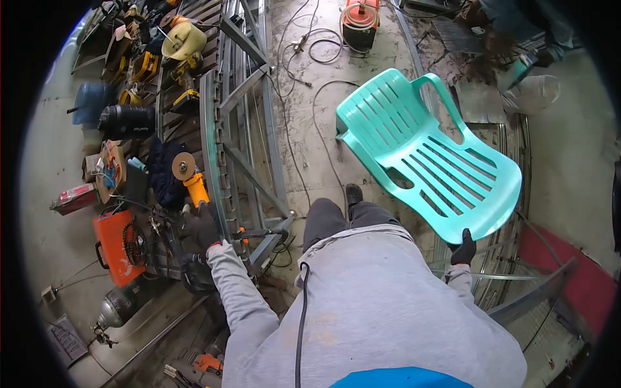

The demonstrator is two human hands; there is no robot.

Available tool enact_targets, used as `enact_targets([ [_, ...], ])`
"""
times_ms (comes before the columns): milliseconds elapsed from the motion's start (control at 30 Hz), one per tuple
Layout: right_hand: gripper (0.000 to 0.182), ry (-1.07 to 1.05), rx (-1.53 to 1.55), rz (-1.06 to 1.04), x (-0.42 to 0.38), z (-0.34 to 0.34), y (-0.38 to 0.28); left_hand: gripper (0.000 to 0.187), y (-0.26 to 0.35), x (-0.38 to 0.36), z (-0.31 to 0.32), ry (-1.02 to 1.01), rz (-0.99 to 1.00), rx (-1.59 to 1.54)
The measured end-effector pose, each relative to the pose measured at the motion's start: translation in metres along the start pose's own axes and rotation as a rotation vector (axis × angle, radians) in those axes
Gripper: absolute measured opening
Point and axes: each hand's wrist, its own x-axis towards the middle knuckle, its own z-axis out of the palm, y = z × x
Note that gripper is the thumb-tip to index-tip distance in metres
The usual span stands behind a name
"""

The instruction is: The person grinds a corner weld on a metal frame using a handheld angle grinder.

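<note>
My right hand, in a dark glove, grips the near edge of a turquoise plastic chair. The chair is tilted, with slots in its seat and back and an armrest on its right side. Off to the left, my left hand, also gloved, is closed around the rear end of a yellow angle grinder. The grinder's brown disc points away from me. Dark surroundings partly hide the fingers of that hand.
A welded metal frame runs along my left. Beyond it are cluttered tools, a yellow bucket, an orange case and a gas cylinder. Cables cross the floor toward a red machine. Another person is at upper right.
</note>
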Motion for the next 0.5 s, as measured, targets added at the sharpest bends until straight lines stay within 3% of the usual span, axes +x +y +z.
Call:
enact_targets([
  [167, 0.044, 0.179, 0.066, -0.099, 0.014, 0.01, 0.017, 0.05, 0.08, -0.028, -0.021, 0.52, 0.144, -0.135],
  [233, 0.046, 0.231, 0.051, -0.047, -0.009, 0.028, 0.001, 0.047, 0.132, -0.033, -0.032, 0.322, 0.272, 0.249],
  [300, 0.047, 0.206, 0.035, 0.024, -0.015, 0.033, -0.005, 0.042, 0.125, -0.011, -0.016, 0.267, 0.196, 0.159],
  [400, 0.051, 0.447, -0.162, 0.159, -0.009, 0.036, -0.002, 0.03, 0.138, 0.036, 0.017, 0.453, 0.216, -0.318],
  [433, 0.053, 0.534, -0.286, 0.24, -0.006, 0.036, 0.005, 0.03, 0.156, 0.05, 0.022, 0.442, 0.212, -0.336],
  [500, 0.053, 0.567, -0.599, 0.258, -0.015, 0.051, 0.015, 0.024, 0.188, 0.077, 0.026, 0.371, 0.575, -0.189],
])
